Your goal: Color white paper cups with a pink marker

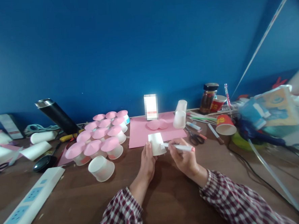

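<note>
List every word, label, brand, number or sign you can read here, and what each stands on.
No text can be read for certain.
Front red cup: yellow marks, too blurred.
Rear red cup: yellow marks, too blurred.
Plastic packet, right: printed, too blurred.
Pixelated white rectangle: reddish band, unreadable.
White cup and marker in the hands: nothing legible.

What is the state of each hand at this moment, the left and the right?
Left hand: closed on a white cup.
Right hand: closed on a white marker, its tip at the cup.
</note>
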{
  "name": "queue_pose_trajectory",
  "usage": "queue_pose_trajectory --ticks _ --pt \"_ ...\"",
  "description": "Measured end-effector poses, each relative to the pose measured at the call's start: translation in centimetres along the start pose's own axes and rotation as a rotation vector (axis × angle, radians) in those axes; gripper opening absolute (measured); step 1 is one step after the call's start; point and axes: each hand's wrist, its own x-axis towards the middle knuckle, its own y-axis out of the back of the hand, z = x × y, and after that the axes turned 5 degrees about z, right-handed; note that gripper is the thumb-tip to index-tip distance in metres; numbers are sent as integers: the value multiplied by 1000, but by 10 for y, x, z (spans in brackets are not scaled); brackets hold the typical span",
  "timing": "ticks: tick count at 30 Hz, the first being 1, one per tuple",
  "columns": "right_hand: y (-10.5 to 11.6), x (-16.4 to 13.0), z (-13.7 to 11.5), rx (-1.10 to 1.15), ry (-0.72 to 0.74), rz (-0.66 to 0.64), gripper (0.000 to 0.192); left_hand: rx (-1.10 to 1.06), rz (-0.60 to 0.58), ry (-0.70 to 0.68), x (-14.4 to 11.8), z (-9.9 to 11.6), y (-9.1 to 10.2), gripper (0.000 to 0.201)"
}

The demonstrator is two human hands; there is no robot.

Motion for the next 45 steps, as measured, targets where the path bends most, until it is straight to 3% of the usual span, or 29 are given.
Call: queue_pose_trajectory --ticks 6,17,45 --pt "0 0 0 41 -15 -5 3 26 59 22 0 1 -1 55" --pt "0 1 2 62 -41 10 4 -152 -63 46 3 -3 0 43" --pt "1 3 5 89 -64 20 7 -318 -41 251 5 0 0 42"
